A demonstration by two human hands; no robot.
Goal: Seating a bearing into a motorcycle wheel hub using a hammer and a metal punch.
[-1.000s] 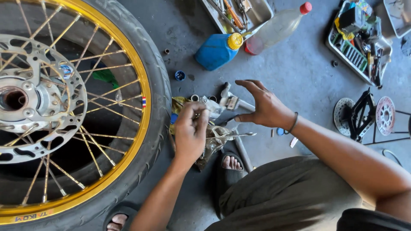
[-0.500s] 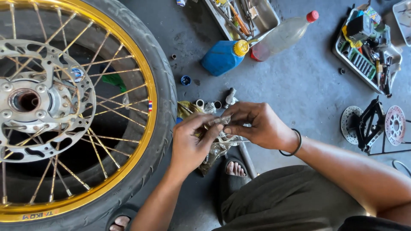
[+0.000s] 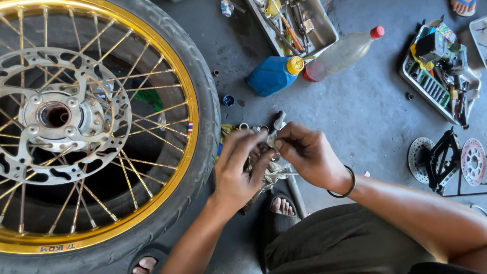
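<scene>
Both hands meet above the concrete floor (image 3: 355, 116), just to the right of the motorcycle wheel (image 3: 96, 132). The left hand (image 3: 236, 170) cups a small metal part (image 3: 264, 147) from below and from the left; its fingers (image 3: 238, 144) curl upward around the part, closed on it. The right hand (image 3: 309, 155) approaches from the right, and its thumb and fingertips (image 3: 281, 142) pinch the same part at its upper right edge. The part sits between the two sets of fingers and is largely covered by them, so its exact shape cannot be told. A short metal stub (image 3: 279, 121) projects above the fingers. More metal pieces (image 3: 276, 172) lie directly beneath the hands.

The wheel lies flat, with a gold rim, wire spokes and a perforated brake disc (image 3: 61, 116) at its hub. Beyond the hands, well apart from them, lie a blue bottle (image 3: 271, 76) with a yellow cap and a clear bottle (image 3: 345, 50) with a red cap, both on their sides. A metal tray (image 3: 327, 33) of tools lies behind the bottles.
</scene>
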